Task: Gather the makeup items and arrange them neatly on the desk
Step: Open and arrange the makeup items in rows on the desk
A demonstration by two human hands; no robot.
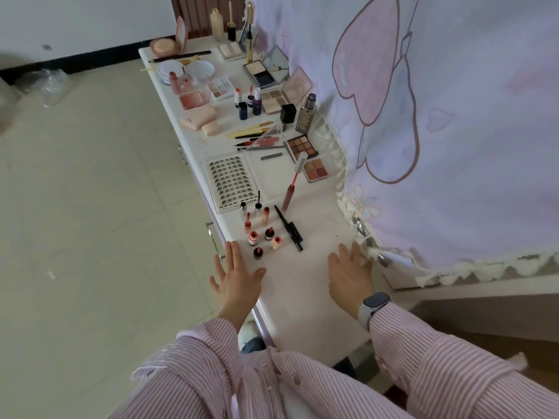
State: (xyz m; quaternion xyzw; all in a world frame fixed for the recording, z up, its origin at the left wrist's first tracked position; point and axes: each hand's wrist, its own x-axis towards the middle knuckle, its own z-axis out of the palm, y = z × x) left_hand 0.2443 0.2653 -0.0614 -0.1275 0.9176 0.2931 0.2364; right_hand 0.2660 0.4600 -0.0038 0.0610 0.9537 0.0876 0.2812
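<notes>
A long white desk [302,285] carries makeup along its whole length. My left hand [236,276] lies flat with spread fingers at the desk's near left edge, holding nothing. My right hand [351,273] rests flat near the right edge, also holding nothing. Just beyond my left hand stand several small lip tint bottles [257,234] and a black eyeliner pen [289,226]. Farther on lie a false lash tray [230,181], a pink lip gloss [292,187], eyeshadow palettes [302,146], brushes [251,131], a spray bottle [307,114] and powder compacts [166,45].
A pink and lilac printed curtain [453,116] with a frilled hem hangs over the desk's right side. Drawer handles [213,240] stick out on the desk's left face. Tiled floor [90,207] lies to the left, with a plastic bag [48,83] near the wall.
</notes>
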